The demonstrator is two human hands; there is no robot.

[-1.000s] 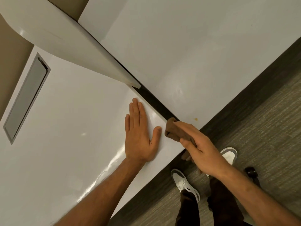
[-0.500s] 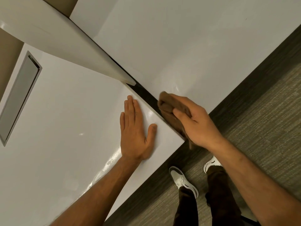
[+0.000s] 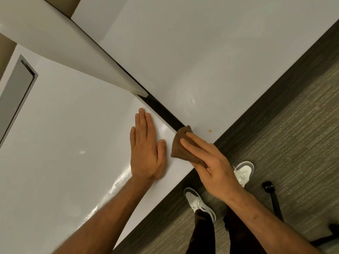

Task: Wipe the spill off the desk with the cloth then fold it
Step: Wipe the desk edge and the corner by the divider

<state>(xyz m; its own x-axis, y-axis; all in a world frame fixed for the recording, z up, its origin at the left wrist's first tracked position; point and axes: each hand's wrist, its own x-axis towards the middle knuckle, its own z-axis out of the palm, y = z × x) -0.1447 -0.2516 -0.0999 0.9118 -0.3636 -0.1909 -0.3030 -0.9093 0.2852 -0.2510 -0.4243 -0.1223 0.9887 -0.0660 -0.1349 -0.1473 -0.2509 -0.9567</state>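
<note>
At the centre of the frame lie two white desks (image 3: 201, 52) split by a dark gap, one brown cloth (image 3: 180, 147), one small yellowish spot (image 3: 210, 131) near the right desk's front edge, and two hands. The left hand (image 3: 146, 153) rests flat, fingers straight and together, on the left desk. The right hand (image 3: 211, 167) pinches the bunched cloth at that desk's front corner, beside the gap; two white sneakers (image 3: 200, 204) stand on the carpet below.
</note>
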